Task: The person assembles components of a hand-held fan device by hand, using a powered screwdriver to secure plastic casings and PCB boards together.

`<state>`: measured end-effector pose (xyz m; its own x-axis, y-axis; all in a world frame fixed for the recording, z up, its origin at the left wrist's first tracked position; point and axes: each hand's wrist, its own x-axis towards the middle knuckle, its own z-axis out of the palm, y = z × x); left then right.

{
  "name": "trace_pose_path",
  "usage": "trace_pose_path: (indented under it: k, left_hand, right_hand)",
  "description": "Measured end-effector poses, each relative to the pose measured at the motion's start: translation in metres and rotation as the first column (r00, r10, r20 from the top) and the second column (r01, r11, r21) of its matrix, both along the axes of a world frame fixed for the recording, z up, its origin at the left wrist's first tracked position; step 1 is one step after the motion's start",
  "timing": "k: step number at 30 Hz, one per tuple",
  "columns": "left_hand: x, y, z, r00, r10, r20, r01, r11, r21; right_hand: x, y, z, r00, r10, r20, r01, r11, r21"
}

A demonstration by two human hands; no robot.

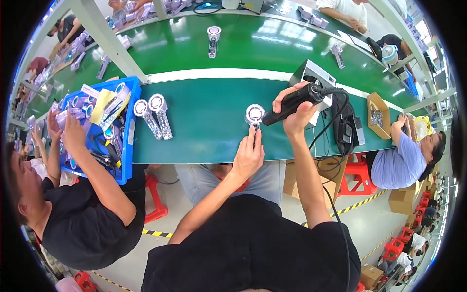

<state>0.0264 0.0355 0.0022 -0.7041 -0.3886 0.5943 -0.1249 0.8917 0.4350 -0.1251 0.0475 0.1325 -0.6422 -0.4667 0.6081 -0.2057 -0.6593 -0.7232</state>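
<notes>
Below the near edge, the pale floor (168, 209) carries striped tape (156, 233) and red stools (357, 176). The green counter (209, 136) lies level above it. The fan (254, 114) rests near mid-counter, round head away from the wearer, handle toward the near edge. Left: a blue bin (128, 155) of parts, a co-worker (92, 233) reaching over it; beside it, a pair of fans (158, 103). Right: a grey unit (325, 73), a black adapter (346, 131) and a cardboard box (382, 122). Beyond a white rail (209, 74) runs a glossy green belt (165, 48) bearing spaced fans; seated workers line its far side.

Left hand (250, 156): forearm slanting inward, fingers extended, tips upon the fan's handle; whether the thumb closes around it cannot be told. Right hand (296, 124): raised, wrapped around a black corded driver (293, 104), its tip slanting down-left just beside the fan's head.
</notes>
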Motion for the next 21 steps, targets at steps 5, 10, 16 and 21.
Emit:
trace_pose_path:
  k: [5, 10, 16, 21]
  left_hand:
    - [0.0, 0.0, 0.002, 1.0, 0.013, -0.004, -0.013, 1.0, -0.017]
    - [-0.001, -0.001, 0.001, 1.0, 0.017, -0.012, -0.018, 1.0, -0.02]
    - [-0.002, -0.001, 0.002, 0.999, 0.03, -0.024, -0.031, 0.999, -0.036]
    - [-0.001, 0.0, -0.003, 1.0, 0.015, 0.012, -0.015, 1.0, 0.008]
  right_hand:
    - [0.006, -0.004, -0.004, 1.0, -0.022, -0.004, 0.022, 0.999, 0.024]
    - [0.007, -0.006, -0.005, 1.0, -0.01, -0.011, 0.01, 0.999, 0.038]
    - [0.011, -0.003, -0.012, 0.999, -0.001, -0.036, 0.004, 0.997, 0.08]
    - [0.016, -0.004, -0.02, 1.0, 0.018, -0.013, -0.018, 1.0, 0.006]
